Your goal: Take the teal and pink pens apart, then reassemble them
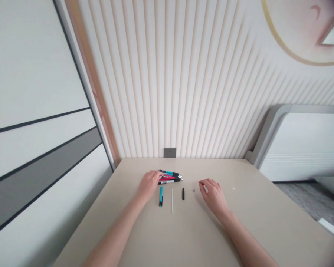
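Note:
Several ballpoint pens point(171, 181) lie in a pile near the back of the table, with blue, red and white barrels and silver tips pointing right. My left hand point(150, 182) is at the left end of this pile, its fingers closed on a red pen point(167, 178). In front of it lie a blue pen barrel point(161, 195), a thin white refill point(172, 201) and a short black pen part point(183, 193). A tiny piece point(193, 190) rests left of my right hand point(212, 191). That hand's thumb and fingertips are pinched; anything between them is too small to see.
On the right of the beige table point(200, 237) lies a small white scrap point(232, 188). A ribbed wall with a dark socket point(170, 152) rises behind. A white cabinet point(39, 74) stands left, a grey-and-white headboard point(303, 144) right.

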Motion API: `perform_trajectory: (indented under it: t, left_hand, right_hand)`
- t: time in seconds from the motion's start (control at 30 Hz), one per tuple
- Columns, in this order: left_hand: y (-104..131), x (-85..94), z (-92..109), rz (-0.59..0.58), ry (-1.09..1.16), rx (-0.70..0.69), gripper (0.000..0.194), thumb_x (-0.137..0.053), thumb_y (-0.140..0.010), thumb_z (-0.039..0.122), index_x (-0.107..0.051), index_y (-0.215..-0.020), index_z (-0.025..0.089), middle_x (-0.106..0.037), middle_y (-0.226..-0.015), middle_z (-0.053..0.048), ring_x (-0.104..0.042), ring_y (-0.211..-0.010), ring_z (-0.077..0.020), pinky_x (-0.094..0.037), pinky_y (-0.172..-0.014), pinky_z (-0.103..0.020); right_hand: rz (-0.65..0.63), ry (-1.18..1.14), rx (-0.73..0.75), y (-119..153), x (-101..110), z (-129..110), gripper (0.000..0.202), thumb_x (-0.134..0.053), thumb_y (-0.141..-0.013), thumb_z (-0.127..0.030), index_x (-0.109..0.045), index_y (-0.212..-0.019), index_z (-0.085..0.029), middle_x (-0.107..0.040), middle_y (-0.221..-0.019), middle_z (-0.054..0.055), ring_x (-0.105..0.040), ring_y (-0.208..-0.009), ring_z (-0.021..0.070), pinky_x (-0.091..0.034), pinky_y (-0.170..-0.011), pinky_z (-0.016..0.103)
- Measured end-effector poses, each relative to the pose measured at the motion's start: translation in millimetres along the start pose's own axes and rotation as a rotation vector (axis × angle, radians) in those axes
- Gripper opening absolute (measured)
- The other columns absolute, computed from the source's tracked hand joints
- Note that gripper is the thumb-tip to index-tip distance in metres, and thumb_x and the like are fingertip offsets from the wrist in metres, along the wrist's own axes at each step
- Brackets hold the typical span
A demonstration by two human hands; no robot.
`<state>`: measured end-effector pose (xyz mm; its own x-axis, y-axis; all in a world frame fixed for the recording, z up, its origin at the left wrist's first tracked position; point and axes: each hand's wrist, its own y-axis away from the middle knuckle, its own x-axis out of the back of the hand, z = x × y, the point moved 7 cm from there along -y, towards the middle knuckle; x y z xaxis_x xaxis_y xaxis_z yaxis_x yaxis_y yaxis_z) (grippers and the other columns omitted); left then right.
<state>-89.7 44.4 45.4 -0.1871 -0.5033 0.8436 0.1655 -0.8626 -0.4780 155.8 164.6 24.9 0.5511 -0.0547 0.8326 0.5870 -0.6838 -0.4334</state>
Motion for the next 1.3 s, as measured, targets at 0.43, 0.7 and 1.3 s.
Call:
perform_trajectory:
  t: [0.43,0.7,1.3]
  left_hand:
    - [27,19.8,10,0.190,0.276,-0.076,0.015,-0.044,-0.098,0.023,-0.058,-0.102,0.021,-0.066,-0.097,-0.006,-0.061,-0.094,-0.0184,-0.048,-0.086,-0.033]
    - [30,15.9,20,0.185,0.241,-0.179,0.021,-0.049,-0.096,0.021,-0.056,-0.116,0.020,-0.066,-0.098,-0.006,-0.061,-0.091,-0.0188,-0.049,-0.082,-0.033]
    - [30,23.2,21,0.194,0.233,-0.263,0.023,-0.052,-0.095,0.017,-0.060,-0.116,0.022,-0.065,-0.092,-0.005,-0.057,-0.084,-0.0172,-0.046,-0.079,-0.032]
  right_hand:
    - [-0.172,-0.204,0.067,-24,-25,-56,0.054,-0.024,-0.102,-0.041,-0.062,-0.072,-0.020,-0.065,-0.070,0.006,-0.058,-0.074,0.0175,-0.035,-0.076,0.029]
    - [-0.126,-0.460,-0.060,-4,-23,-39,0.054,-0.029,-0.100,-0.049,-0.062,-0.070,-0.019,-0.059,-0.062,0.002,-0.054,-0.062,0.0163,-0.037,-0.066,0.027]
    - [-0.074,-0.665,-0.097,-10,-19,-26,0.037,-0.044,-0.095,-0.046,-0.070,-0.092,-0.020,-0.069,-0.085,0.005,-0.061,-0.078,0.0185,-0.045,-0.068,0.028]
